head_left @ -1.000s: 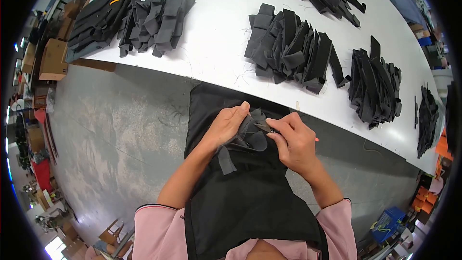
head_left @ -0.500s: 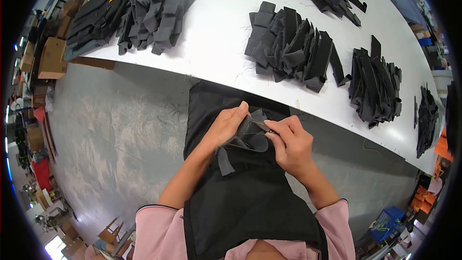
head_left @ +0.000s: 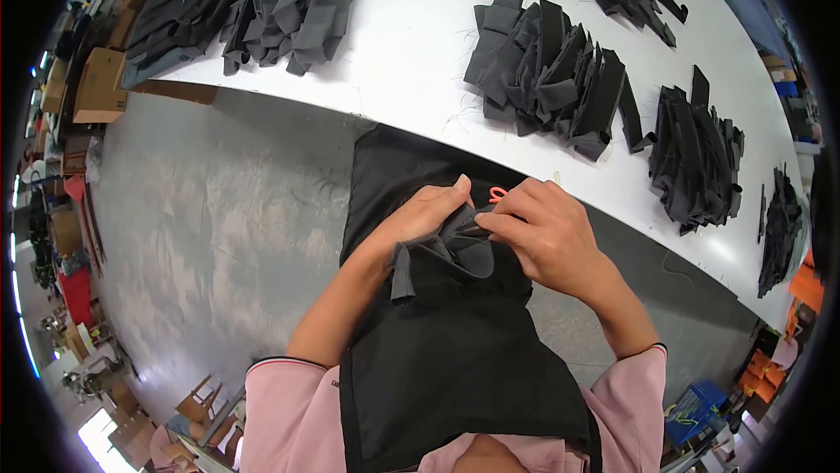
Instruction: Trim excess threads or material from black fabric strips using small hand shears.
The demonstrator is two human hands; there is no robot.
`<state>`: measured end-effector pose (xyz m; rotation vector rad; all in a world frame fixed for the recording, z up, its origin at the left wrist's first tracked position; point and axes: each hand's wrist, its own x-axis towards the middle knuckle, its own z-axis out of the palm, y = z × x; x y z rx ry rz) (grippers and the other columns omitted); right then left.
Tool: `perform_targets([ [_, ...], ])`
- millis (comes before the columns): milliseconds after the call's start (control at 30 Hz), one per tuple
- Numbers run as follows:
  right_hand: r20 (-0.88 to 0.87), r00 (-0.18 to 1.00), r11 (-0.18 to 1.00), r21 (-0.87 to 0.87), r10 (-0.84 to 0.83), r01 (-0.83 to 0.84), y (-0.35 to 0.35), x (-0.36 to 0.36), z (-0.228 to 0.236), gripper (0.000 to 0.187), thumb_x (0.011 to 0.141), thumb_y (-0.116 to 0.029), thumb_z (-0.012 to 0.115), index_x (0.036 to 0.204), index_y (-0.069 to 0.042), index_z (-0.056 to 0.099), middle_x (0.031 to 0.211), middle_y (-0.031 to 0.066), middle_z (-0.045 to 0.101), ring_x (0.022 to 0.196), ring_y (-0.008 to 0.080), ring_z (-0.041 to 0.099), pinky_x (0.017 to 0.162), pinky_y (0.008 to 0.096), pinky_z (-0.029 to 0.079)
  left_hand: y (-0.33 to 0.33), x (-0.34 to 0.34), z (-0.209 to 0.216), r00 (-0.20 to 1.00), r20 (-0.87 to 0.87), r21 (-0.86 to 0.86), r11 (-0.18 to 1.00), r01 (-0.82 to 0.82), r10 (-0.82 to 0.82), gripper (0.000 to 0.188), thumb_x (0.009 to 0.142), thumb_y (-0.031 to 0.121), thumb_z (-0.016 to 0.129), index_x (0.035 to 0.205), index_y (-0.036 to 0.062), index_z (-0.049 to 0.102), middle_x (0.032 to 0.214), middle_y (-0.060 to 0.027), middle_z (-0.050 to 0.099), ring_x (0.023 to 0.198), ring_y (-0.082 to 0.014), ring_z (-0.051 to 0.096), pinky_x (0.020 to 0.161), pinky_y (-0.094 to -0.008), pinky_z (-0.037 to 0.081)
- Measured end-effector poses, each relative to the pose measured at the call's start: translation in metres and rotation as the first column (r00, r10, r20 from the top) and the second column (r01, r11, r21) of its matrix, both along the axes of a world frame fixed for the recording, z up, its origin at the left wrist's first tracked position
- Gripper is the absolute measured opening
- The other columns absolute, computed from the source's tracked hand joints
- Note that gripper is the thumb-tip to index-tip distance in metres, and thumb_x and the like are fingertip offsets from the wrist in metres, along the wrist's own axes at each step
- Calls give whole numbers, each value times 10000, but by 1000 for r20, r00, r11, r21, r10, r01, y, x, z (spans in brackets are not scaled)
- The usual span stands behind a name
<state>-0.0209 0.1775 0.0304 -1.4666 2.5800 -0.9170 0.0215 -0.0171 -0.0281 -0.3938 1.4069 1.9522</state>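
Observation:
My left hand (head_left: 430,210) is closed on a bunch of dark grey fabric strips (head_left: 451,245), its thumb pointing up. One strip end hangs down below my left wrist, and another curls over in a loop. My right hand (head_left: 547,232) meets the bunch from the other side, thumb and forefinger pinched together at a strip's edge. Just beyond its knuckles an orange loop (head_left: 497,195) sticks out, like the handle of small scissors; the rest of that tool is hidden by the hand. Both hands are above the black apron (head_left: 437,350) on my lap, at the table's edge.
On the white table (head_left: 411,44) lie several piles of dark strips, including a large pile (head_left: 551,75) in front and another (head_left: 696,162) to the right. Folded black pieces (head_left: 188,14) lie at the far left. A blue crate (head_left: 696,412) stands on the floor at lower right.
My right hand has turned over and moved slightly up and right; the metal blade at its fingertips is hidden now and an orange loop shows. My left hand keeps hold of the strips.

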Motion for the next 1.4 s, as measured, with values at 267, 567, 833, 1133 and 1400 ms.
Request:
perform_targets([
  [267,-27,989,988,52,148,-147,-4,-5,2,298,608,0,641,892,-88,656,797,14,563,749,202,531,598,310,396,1,3,-7,995,-83,-3,998,57,-57,540,976,482,385,759,33,592,694,13,542,676,-74,461,651,-249,407],
  [567,-61,983,983,77,171,-166,-2,-8,3,210,622,-6,604,821,-72,600,792,15,517,758,190,498,623,298,390,2,3,-7,995,-77,1,998,55,-55,535,976,473,397,742,35,595,678,18,538,663,-66,456,630,-239,403],
  [833,40,985,985,32,170,-171,-1,-6,-3,251,633,-40,687,876,-84,642,786,20,556,755,215,527,626,323,422,8,5,-5,998,-49,12,1000,27,-26,534,975,473,399,748,35,602,681,23,544,661,-59,454,624,-230,402],
  [1133,76,985,987,45,153,-157,-2,-1,-6,209,673,-83,710,870,-72,640,779,31,548,747,217,525,634,323,433,5,8,-21,994,-88,4,998,68,-68,547,971,489,401,741,34,600,682,23,544,660,-58,449,620,-233,404],
  [1400,169,981,996,-19,91,-89,-2,6,-12,208,664,-60,726,857,-63,648,777,47,557,725,231,528,622,339,445,9,8,-8,999,-32,15,999,42,-41,547,971,490,396,754,31,598,686,18,539,673,-58,454,620,-233,399],
])
